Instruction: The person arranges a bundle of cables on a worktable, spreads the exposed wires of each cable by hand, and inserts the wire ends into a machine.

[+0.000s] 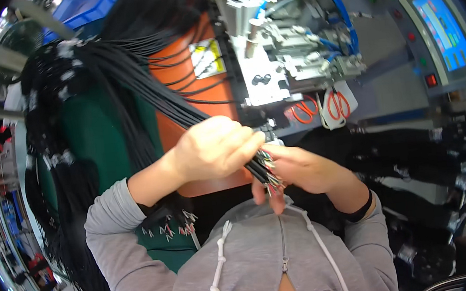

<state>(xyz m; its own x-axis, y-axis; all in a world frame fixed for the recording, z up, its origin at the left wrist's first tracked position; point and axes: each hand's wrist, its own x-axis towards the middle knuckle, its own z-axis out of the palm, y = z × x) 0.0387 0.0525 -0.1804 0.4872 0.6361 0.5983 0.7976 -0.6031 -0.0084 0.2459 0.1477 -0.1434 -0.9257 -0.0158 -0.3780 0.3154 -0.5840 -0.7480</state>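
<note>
My left hand (216, 147) is closed around a bundle of black cables (174, 107) in front of my chest. The bundle runs from the upper left down to the right. Below that fist its cut ends (266, 170) stick out, showing thin red, white, green and bare wires. My right hand (300, 169) is curled about these ends, its fingertips showing beneath them. Part of its grip is hidden by the wires. More black cables with stripped ends (170, 226) hang below my left forearm.
An orange mat (192, 187) lies under the cables. Ahead stands a machine (290, 41) with blue air hoses (344, 12). Red-handled scissors (337, 105) lie right of it, near a control box with a lit screen (443, 29). Black cable bundles (417, 144) lie at right; a blue crate (80, 10) is far left.
</note>
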